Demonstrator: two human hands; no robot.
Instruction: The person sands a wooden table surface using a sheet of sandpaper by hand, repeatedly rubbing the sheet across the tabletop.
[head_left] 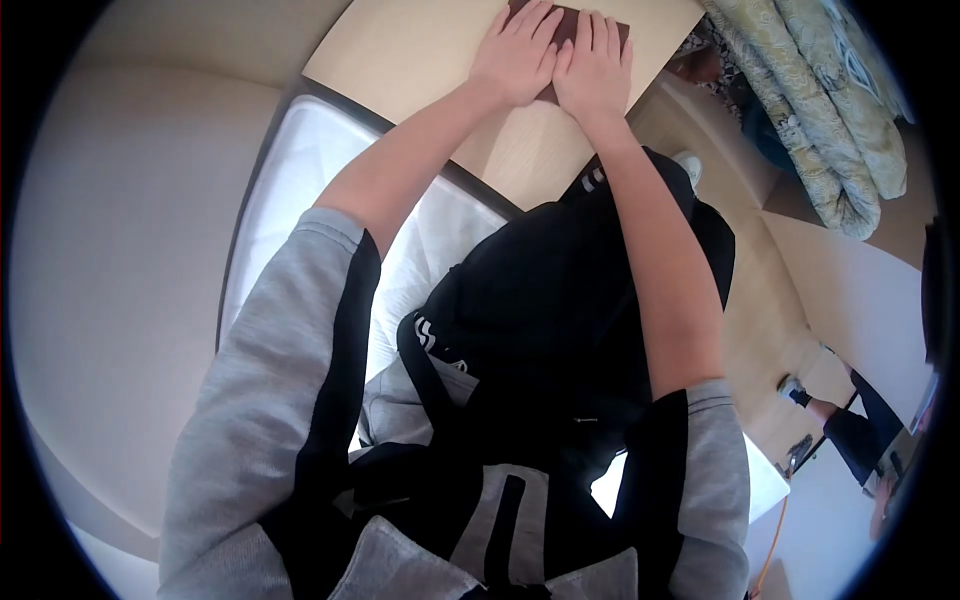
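A flat, dark brown rectangular thing (567, 27) lies on the light wooden tabletop (400, 50) at the top of the view; I cannot make out its kind. My left hand (517, 55) rests flat over its left part, fingers stretched out and pointing away from me. Beside it, my right hand (595, 72) lies flat on the right part, also with straight fingers. The thumbs are close to each other, with brown surface showing between the hands. Much of the brown thing is covered by the hands.
I sit on a white mattress (310, 150) beside the table, my legs in black trousers (560, 290). Patterned folded fabric (815, 110) hangs at upper right. A leg with a shoe (790, 386) shows at far right, perhaps reflected. An orange cord (778, 535) runs below it.
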